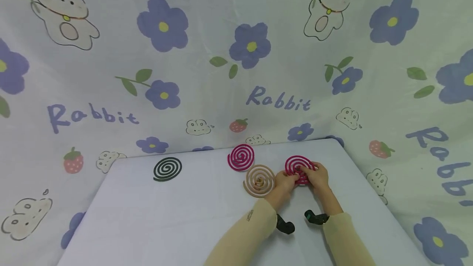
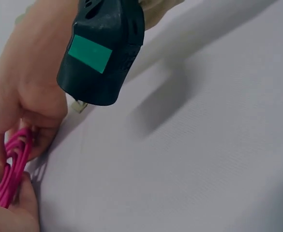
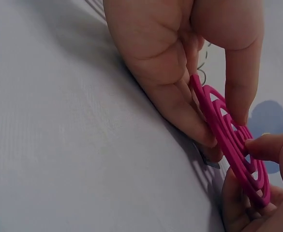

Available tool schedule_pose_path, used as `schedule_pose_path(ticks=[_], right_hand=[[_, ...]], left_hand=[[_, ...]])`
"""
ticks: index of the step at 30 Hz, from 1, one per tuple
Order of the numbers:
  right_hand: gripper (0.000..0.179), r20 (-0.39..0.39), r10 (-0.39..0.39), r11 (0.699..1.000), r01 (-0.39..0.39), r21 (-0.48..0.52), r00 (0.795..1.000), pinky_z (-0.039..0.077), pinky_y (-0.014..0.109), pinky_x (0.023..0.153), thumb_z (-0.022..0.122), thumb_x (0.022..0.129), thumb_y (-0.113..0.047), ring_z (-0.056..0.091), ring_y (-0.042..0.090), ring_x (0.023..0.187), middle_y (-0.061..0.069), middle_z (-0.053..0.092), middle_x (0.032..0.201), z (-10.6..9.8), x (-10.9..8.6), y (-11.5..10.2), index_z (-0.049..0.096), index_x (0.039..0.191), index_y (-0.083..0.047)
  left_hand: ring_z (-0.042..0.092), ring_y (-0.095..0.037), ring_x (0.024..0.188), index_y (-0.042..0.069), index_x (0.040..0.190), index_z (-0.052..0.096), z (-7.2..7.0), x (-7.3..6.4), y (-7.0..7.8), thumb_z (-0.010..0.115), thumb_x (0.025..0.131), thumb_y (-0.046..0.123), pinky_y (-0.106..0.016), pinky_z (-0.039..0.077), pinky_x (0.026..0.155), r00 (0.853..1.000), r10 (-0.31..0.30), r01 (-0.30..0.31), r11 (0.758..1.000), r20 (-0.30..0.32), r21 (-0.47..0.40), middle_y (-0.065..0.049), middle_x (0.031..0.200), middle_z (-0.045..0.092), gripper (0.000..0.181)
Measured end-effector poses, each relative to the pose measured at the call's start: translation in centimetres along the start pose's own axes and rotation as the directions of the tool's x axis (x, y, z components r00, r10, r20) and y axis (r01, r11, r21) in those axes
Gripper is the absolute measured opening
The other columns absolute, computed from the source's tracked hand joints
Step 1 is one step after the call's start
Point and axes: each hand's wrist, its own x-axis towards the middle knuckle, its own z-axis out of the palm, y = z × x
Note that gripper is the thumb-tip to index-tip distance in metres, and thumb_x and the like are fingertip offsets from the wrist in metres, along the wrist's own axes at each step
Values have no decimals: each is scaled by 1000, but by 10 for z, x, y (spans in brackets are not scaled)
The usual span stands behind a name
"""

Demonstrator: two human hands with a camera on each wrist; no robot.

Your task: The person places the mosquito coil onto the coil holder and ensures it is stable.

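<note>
Both hands hold one pink mosquito coil (image 1: pixel 297 160) over the right part of the white table. My left hand (image 1: pixel 285 184) grips its lower left side, and my right hand (image 1: pixel 318 175) its right side. In the right wrist view the pink coil (image 3: pixel 233 140) stands tilted. Each thumb presses near the middle of its face, with fingers behind the rim. The left wrist view shows only part of the pink coil (image 2: pixel 15 164) between the hands. A tan coil (image 1: pixel 248 192) lies just left of my left hand.
Another pink coil (image 1: pixel 236 165) lies behind the tan one. Farther left is a dark green coil (image 1: pixel 168 168). The white table (image 1: pixel 148 221) backs onto a patterned cloth (image 1: pixel 207 93) with rabbits and flowers. A black device with green tape (image 2: pixel 100 63) sits on my right wrist.
</note>
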Motion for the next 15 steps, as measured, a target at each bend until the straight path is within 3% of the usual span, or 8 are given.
schedule_pose_path(ticks=[4,10,15], right_hand=[[64,-11,-21,999,21,-35,1000,53,20,67,69,91,-23,58,32,107,28,51,127,0,-1,3,38,140,4],[65,-56,-55,996,51,-68,997,50,18,61,71,89,-26,58,26,93,26,54,118,0,-4,1,42,137,5],[63,-72,-69,990,60,-129,995,53,29,75,69,90,-24,57,33,103,28,54,120,0,-11,-5,42,137,7]], left_hand=[[64,-19,83,-6,113,54,-2,-7,0,69,84,-7,-33,56,75,1000,14,-14,999,10,28,-10,94,59,32],[63,-16,74,-8,121,49,-11,-18,2,71,79,-7,-29,55,69,998,45,-49,990,32,133,-11,97,60,47],[57,-14,70,-10,126,45,-21,-25,1,70,73,-8,-22,51,63,997,45,-54,987,65,154,-10,93,59,59]])
